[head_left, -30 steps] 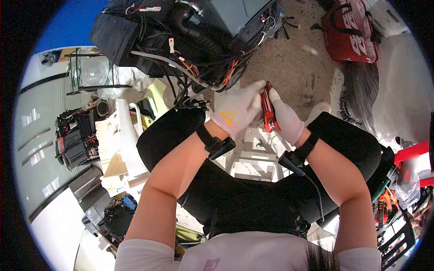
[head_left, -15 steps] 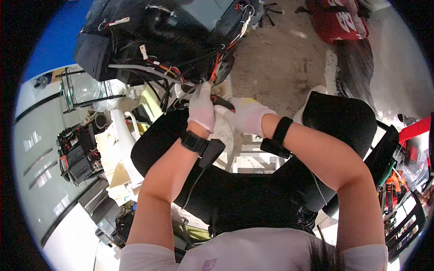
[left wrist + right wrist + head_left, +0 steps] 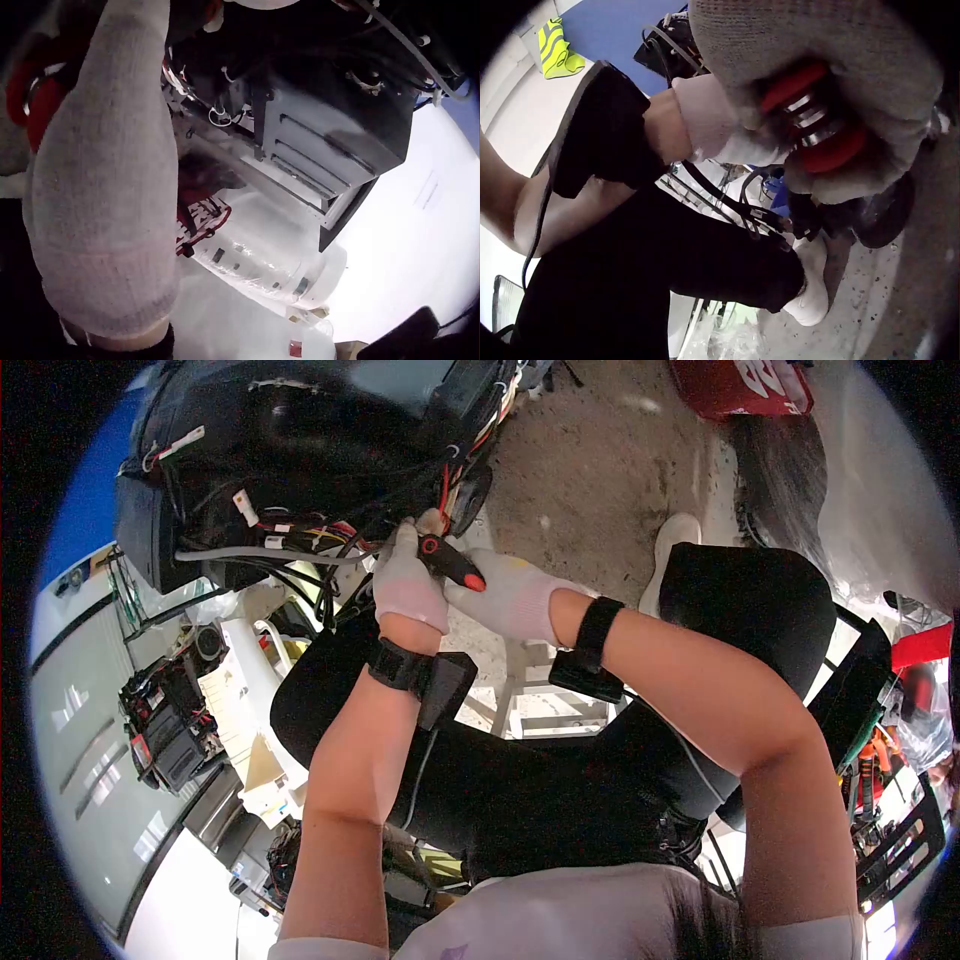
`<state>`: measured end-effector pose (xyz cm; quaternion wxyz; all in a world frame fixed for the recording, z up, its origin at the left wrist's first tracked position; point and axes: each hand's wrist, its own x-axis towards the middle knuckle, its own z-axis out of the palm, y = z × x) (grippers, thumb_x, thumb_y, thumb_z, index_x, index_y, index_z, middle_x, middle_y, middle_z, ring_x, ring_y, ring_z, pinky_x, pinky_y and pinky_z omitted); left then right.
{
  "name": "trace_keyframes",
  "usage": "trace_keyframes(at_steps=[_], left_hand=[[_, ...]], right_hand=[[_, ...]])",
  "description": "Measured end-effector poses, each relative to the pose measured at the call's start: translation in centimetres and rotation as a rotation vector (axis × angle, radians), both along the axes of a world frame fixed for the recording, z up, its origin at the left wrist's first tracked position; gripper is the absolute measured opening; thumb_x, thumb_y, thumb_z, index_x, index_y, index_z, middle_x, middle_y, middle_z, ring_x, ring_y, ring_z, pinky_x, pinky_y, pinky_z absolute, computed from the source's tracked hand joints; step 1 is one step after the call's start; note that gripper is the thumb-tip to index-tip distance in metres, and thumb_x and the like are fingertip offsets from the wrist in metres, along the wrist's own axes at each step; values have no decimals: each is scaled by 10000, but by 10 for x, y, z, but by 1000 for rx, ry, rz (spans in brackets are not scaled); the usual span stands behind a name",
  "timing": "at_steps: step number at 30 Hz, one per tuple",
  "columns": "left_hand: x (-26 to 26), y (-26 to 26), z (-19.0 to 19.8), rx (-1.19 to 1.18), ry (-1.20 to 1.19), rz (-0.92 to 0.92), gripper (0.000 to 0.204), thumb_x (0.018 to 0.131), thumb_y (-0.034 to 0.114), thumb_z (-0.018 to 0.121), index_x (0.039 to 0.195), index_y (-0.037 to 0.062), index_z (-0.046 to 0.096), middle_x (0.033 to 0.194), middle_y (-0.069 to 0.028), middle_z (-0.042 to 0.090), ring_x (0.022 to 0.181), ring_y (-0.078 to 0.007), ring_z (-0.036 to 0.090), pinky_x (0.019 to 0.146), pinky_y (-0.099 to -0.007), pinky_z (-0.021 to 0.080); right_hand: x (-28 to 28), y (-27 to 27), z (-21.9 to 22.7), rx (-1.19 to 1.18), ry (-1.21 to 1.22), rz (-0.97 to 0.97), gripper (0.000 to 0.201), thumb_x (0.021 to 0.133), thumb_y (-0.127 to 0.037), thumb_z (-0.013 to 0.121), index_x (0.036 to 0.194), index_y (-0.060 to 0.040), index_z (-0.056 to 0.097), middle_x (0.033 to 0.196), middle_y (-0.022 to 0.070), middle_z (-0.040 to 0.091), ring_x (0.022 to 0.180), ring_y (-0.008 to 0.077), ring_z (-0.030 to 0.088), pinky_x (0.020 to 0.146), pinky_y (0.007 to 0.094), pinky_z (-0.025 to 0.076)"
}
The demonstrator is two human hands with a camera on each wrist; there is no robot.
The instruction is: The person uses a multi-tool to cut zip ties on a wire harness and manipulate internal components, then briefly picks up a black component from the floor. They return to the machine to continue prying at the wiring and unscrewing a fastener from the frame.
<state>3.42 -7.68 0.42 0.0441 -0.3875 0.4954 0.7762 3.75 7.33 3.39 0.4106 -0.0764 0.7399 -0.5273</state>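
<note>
My right hand point(image 3: 505, 595), in a white knit glove, grips a red-and-black hand tool point(image 3: 450, 560) that slants across in front of the left hand. Its red handle ends, with bright metal between them, show inside the curled fingers in the right wrist view. The gloved left hand point(image 3: 405, 585) is close beside the tool, fingertips up where the wires point(image 3: 445, 490) hang from a large black housing point(image 3: 330, 430). The wires run into its fingers, which seem to pinch them; the tool's working end and the exact grip are hidden. A grey sleeved cable point(image 3: 270, 553) hangs left of this hand.
A stool or step frame point(image 3: 530, 700) stands between my knees on the concrete floor point(image 3: 590, 480). At the far right lies a red bag point(image 3: 740, 390) by clear plastic wrap. White shelving point(image 3: 235, 690) and electronic parts point(image 3: 165, 710) stand to the left.
Both hands have moved left and up to the wires under the housing. The tool, first held upright between both hands, now lies slanted in the right hand. The head view has shifted.
</note>
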Motion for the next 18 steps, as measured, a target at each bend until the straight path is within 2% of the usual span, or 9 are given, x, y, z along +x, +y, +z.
trace_keyframes(at_steps=[2, 4, 7, 11, 13, 15, 17, 18], left_hand=[[-4, 2, -2, 30, -12, 94, 277, 955, 168, 457, 1129, -37, 523, 1085, -151, 605, 988, -224, 596, 868, -313, 470], [-6, -4, -10, 27, -6, 67, 276, 952, 167, 462, 1126, -38, 521, 1076, -146, 608, 984, -224, 597, 870, -313, 469], [-8, -8, -14, 41, -27, 46, 269, 944, 169, 474, 1110, -35, 530, 1072, -139, 610, 979, -224, 598, 867, -310, 467], [-10, -2, -11, 16, -73, 85, 250, 930, 185, 500, 1057, -21, 564, 1060, -134, 614, 947, -209, 601, 844, -306, 463], [-10, -1, -12, -9, -62, 91, 240, 928, 183, 500, 1040, -18, 572, 1043, -130, 621, 929, -202, 602, 835, -307, 460], [-10, -1, -13, -36, -52, 94, 231, 926, 180, 500, 1023, -14, 579, 1025, -125, 628, 910, -196, 603, 826, -307, 458], [-11, 0, -14, -73, -11, 102, 226, 926, 173, 491, 1017, -13, 581, 977, -109, 640, 885, -191, 603, 818, -302, 457], [-6, 2, -10, -330, 53, -60, 223, 916, 163, 495, 993, -18, 600, 947, -93, 644, 862, -184, 599, 806, -288, 448]], right_hand=[[-5, -5, -3, -34, -9, 16, 462, 832, -407, 522, 983, 27, 574, 880, 271, 610, 897, 409, 593, 771, 403, 455], [-8, -11, -8, 55, -31, 30, 451, 823, -388, 524, 969, 37, 570, 873, 276, 608, 885, 416, 593, 766, 414, 459], [-10, -13, -10, 65, 42, 13, 448, 819, -380, 519, 967, 40, 569, 889, 277, 610, 898, 421, 586, 771, 420, 460], [-15, -11, -5, 64, -7, 42, 450, 815, -379, 523, 985, 34, 570, 908, 275, 612, 918, 426, 576, 775, 420, 458], [-18, -12, -10, 90, 9, 61, 486, 788, -400, 549, 1040, 12, 594, 983, 266, 618, 940, 417, 589, 821, 428, 477], [-21, -11, -12, 90, 38, 81, 472, 790, -402, 543, 1040, -5, 599, 973, 260, 621, 937, 417, 588, 814, 431, 477], [-23, -11, -12, 92, 66, 99, 459, 793, -404, 538, 1040, -22, 604, 963, 254, 623, 934, 418, 587, 806, 433, 476], [-24, -11, -13, 90, 68, 95, 443, 797, -404, 532, 1042, -43, 607, 959, 248, 625, 930, 420, 584, 800, 436, 474]])
